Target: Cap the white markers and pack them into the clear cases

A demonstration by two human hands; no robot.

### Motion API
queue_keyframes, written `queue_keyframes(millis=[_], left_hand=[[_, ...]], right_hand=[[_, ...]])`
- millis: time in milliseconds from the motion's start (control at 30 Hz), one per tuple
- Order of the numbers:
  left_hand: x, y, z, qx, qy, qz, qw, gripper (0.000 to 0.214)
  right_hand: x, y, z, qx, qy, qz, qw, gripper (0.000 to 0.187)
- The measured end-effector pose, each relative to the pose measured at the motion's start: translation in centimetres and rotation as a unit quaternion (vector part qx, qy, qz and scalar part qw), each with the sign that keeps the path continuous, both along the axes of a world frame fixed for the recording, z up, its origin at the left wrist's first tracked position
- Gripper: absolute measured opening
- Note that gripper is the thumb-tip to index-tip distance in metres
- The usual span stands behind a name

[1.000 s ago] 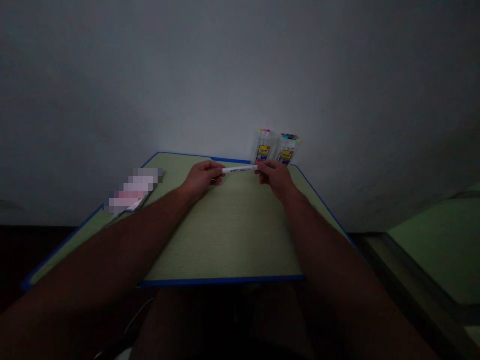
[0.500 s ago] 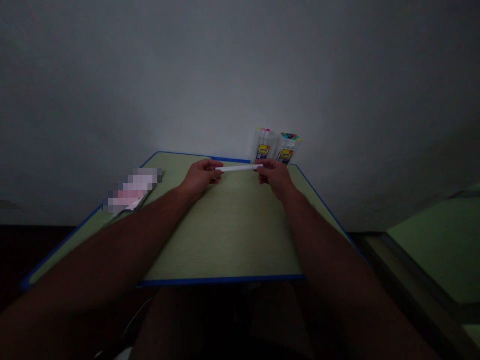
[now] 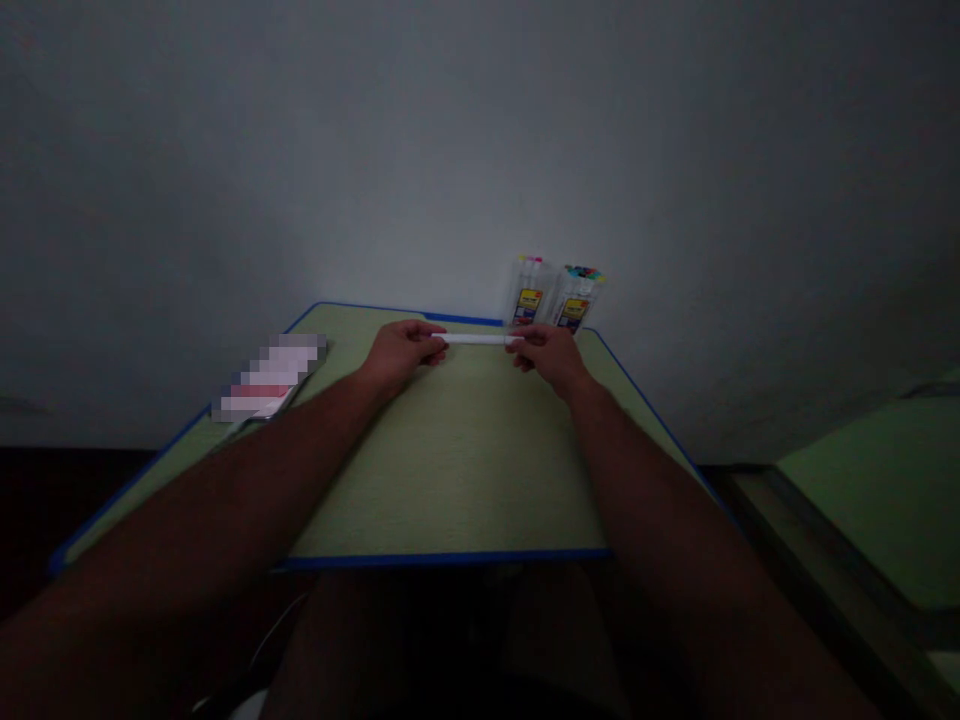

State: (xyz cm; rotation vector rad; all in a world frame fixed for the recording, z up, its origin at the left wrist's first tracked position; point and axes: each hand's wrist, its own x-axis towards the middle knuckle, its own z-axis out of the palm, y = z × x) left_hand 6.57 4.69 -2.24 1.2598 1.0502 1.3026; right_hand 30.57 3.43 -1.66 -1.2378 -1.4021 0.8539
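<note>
A slim white marker (image 3: pixel 476 339) is held level above the far part of the table, one end in each hand. My left hand (image 3: pixel 401 352) is closed around its left end, thumb and fingers pinching it. My right hand (image 3: pixel 549 355) pinches the right end, and its fingertips cover that tip. Just behind my right hand stand two clear plastic marker cases: the left case (image 3: pixel 528 290) shows a few coloured caps, and the right case (image 3: pixel 576 298) is packed with several dark and bright ones.
The light green table (image 3: pixel 450 460) has a blue edge and stands against a grey wall (image 3: pixel 420 150). On its left side lies a flat pale item (image 3: pixel 277 375), partly blurred out, with a strip trailing from its near end. A green panel (image 3: pixel 877 490) is at the right.
The right end of the marker has dropped slightly, so it now lies more level. My right hand has shifted a little downward; my left hand stays nearly still.
</note>
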Motion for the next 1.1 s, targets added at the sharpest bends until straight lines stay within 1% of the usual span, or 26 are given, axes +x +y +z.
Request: queue_keyframes(millis=[133,333,467,867,1000,1100], left_hand=[[-0.02,-0.33,0.14,0.004,0.037,-0.008,0.999,0.01],[-0.28,-0.15,-0.23,0.05,0.07,-0.015,0.996,0.01],[-0.27,0.0,-0.32,0.059,0.068,-0.01,0.996,0.012],[-0.05,-0.53,0.14,0.059,0.064,-0.002,0.996,0.015],[0.15,-0.63,0.2,0.064,0.058,0.007,0.996,0.015],[0.33,-0.63,0.14,0.066,0.048,0.011,0.997,0.015]], right_hand=[[0.22,-0.02,0.15,-0.007,0.015,0.002,1.0,0.009],[0.19,-0.37,0.55,-0.013,0.025,0.007,1.0,0.008],[0.14,-0.51,0.66,-0.008,0.028,0.007,1.0,0.008],[0.26,-0.61,0.83,0.002,0.019,0.006,1.0,0.01],[0.15,-0.62,0.73,0.002,0.021,0.007,1.0,0.012],[0.04,-0.5,0.54,0.002,0.026,0.004,1.0,0.01]])
